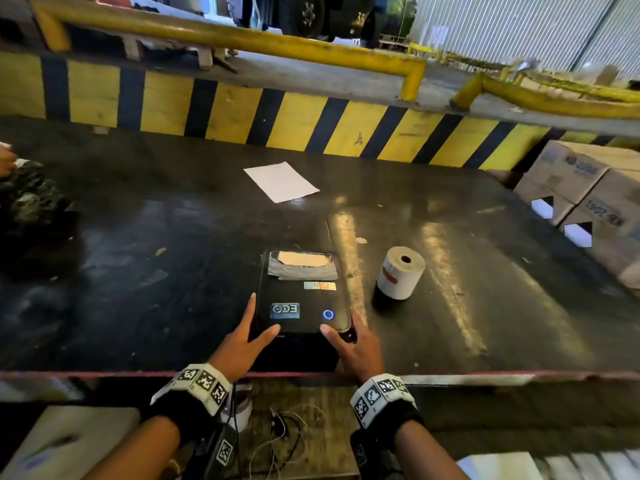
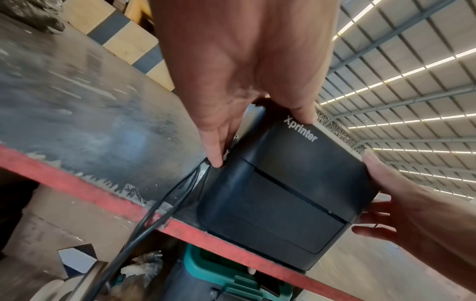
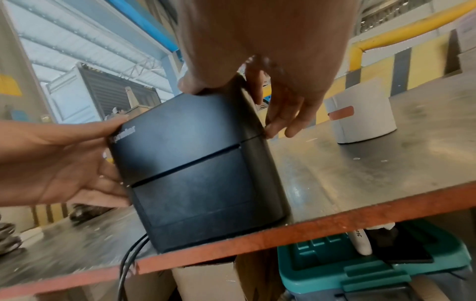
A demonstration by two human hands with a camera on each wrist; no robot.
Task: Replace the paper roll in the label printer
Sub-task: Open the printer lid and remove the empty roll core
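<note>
Two hands flank one black label printer [image 1: 303, 299], which sits at the near edge of the dark tabletop [image 1: 138, 237], lid down, blue ring light lit.

- Left hand [image 1: 244, 337]: thumb laid on the lid's near left corner, fingers straight down the left side wall at the lid seam. Nothing is enclosed; the fingers press flat.
- Right hand [image 1: 353, 344]: mirror placement, thumb on the near right corner, fingers extended along the right side at the seam. Also flat, clasping nothing.
- Likely reason for the placement: side release catches are probably being sought, so that the lid can lift; thumbs steady the case against tipping off the edge.
- Paper roll [image 1: 401, 273]: white, upright on its end with a red tab on its side, standing just beside the printer on the right, within easy reach; not yet loaded.
- Cables [image 2: 165, 205]: black, running from the printer's left side down over the red table edge; they may tug if the printer is shifted.
- White sheet [image 1: 281, 181]: lying flat farther back, well apart.
- Cardboard boxes [image 1: 585, 188]: stacked at the far right, clear of the work.
- Teal bin [image 3: 360, 262]: below the tabletop.
</note>
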